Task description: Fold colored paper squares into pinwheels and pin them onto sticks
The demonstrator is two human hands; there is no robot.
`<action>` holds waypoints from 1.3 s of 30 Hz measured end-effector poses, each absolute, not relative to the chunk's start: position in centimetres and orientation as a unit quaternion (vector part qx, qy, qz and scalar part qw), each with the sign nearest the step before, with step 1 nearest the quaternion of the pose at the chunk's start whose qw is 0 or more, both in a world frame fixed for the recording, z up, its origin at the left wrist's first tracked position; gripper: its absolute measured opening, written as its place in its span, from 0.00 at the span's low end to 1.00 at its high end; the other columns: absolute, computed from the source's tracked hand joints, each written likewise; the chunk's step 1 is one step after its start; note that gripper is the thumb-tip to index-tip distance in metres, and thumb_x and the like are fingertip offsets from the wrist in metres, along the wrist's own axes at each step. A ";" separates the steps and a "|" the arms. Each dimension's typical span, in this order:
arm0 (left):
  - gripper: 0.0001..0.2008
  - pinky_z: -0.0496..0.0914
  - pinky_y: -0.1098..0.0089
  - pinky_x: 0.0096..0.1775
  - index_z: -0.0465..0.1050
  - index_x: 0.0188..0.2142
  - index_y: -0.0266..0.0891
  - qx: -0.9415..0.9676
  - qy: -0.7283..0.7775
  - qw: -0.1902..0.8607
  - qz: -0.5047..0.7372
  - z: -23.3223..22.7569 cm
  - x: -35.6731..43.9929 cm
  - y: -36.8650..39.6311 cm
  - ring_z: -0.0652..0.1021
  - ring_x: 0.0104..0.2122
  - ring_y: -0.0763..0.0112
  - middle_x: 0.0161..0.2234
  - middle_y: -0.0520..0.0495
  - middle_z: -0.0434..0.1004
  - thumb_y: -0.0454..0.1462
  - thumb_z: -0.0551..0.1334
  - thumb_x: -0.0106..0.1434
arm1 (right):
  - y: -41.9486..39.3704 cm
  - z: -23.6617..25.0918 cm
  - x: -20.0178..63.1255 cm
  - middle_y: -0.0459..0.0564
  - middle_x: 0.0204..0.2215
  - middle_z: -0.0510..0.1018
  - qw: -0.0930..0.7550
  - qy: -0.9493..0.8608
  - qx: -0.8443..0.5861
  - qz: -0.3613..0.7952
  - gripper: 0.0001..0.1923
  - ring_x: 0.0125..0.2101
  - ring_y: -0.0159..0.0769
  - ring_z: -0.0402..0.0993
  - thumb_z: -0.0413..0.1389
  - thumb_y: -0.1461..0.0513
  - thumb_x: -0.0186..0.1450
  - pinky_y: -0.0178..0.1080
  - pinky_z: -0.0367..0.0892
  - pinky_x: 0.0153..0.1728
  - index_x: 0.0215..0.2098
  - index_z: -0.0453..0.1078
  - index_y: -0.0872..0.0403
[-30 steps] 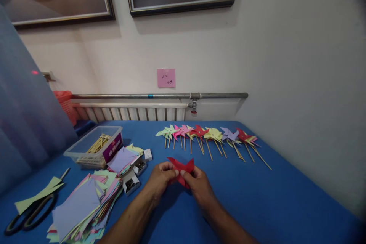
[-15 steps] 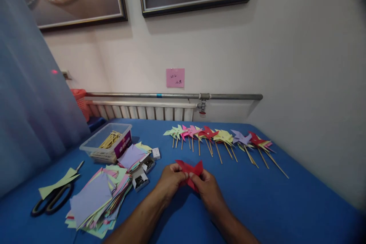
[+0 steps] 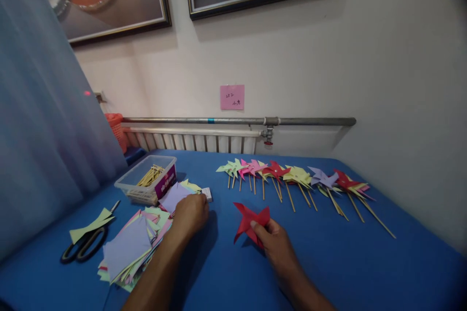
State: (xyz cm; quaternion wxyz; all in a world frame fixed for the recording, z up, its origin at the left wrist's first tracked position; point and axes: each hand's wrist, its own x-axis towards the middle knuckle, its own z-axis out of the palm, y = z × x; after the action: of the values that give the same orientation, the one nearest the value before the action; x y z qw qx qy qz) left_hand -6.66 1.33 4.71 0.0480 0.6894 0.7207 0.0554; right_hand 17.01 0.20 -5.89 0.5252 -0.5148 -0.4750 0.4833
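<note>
Blue table (image 3: pixel 328 262) against pale wall (image 3: pixel 383 68) — right hand (image 3: pixel 276 243) gripping red pinwheel (image 3: pixel 250 221), left hand (image 3: pixel 189 214) grip unclear.

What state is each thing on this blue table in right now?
Red paper pinwheel: folded, no stick, pinched by right hand.
Left hand: resting over the small boxes, holds nothing visible.
Finished pinwheels: on sticks, lying in a row.
Plastic tub: open, holding sticks.
Scissors: closed, lying flat.

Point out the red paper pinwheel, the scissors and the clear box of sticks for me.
red paper pinwheel (image 3: pixel 248 222), head view, on its middle folds.
scissors (image 3: pixel 84 247), head view, on the black handles.
clear box of sticks (image 3: pixel 135 185), head view, on the near wall.
</note>
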 end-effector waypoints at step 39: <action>0.13 0.73 0.62 0.47 0.81 0.49 0.41 0.709 0.704 0.039 -0.024 5.5 -8.8 1.1 0.84 0.53 0.49 0.51 0.36 0.87 0.38 0.67 0.65 | -0.8 -4.0 16.6 0.49 0.25 0.83 0.525 -0.456 -0.508 0.508 0.20 0.27 0.42 0.75 0.70 0.46 0.54 0.41 0.70 0.31 0.31 0.82 0.54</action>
State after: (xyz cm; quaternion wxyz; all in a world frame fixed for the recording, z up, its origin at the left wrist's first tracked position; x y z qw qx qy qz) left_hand -8.83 1.05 5.51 0.0385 0.7086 0.7042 -0.0244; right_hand 16.61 -0.78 -4.04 0.5253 -0.5083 -0.4557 0.5080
